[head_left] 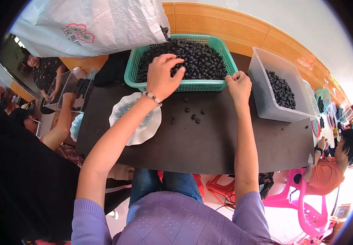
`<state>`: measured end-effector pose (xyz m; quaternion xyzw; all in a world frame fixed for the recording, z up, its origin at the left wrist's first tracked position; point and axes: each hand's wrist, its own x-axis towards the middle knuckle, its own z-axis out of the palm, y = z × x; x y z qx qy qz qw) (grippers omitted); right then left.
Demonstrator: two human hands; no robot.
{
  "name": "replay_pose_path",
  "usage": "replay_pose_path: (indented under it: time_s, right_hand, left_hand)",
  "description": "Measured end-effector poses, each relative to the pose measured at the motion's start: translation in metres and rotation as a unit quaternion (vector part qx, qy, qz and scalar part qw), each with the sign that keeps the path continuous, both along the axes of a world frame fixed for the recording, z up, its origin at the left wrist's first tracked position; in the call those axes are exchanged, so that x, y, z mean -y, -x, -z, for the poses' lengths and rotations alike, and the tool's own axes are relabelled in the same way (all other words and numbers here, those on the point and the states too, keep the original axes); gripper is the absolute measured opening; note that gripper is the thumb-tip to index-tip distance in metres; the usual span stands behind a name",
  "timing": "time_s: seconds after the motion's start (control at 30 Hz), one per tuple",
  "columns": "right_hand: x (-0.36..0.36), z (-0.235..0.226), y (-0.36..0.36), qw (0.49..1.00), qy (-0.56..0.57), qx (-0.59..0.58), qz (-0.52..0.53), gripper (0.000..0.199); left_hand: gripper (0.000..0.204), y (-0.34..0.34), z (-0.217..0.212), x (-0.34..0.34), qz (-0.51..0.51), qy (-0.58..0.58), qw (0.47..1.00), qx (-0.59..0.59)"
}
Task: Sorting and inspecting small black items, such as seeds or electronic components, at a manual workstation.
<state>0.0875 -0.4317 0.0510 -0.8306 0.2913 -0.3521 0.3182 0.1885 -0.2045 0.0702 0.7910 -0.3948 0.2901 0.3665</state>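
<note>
A green plastic basket [201,85] full of small black ring-shaped parts [201,61] stands at the far side of the dark table. My left hand [163,77], with a beaded bracelet at its wrist, reaches over the basket's front rim; its fingers are spread above the black parts, and nothing shows in them. At the basket's front right corner is my right hand [240,85], thumb and fingers drawn together in a pinch. Whether they grip the rim or some small piece is hidden. Several loose black parts [193,116] lie on the table between my forearms.
Partly under my left forearm sits a white wavy-edged plate [137,141] of pale blue bits. A translucent bin [280,110] of black parts stands right of the basket. A large white sack [90,28] leans in at the back left. People sit at both sides; pink chair [313,212] right.
</note>
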Motion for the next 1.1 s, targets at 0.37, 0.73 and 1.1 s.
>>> replay_pose_path:
  time_s: [0.37, 0.73, 1.1]
  right_hand:
    - [-0.001, 0.001, 0.002, 1.0, -0.017, 0.017, -0.011, 0.022]
    - [-0.001, -0.004, 0.001, 0.999, -0.029, 0.002, -0.013, 0.019]
    - [0.005, 0.001, -0.005, 0.999, -0.036, -0.009, -0.014, 0.02]
  left_hand:
    - [0.031, -0.045, 0.007, 0.003, -0.034, -0.184, 0.978, -0.09]
    - [0.031, -0.057, 0.005, -0.011, -0.111, -0.18, 0.973, -0.092]
    - [0.04, -0.064, -0.002, 0.021, 0.049, -0.274, 0.957, -0.079]
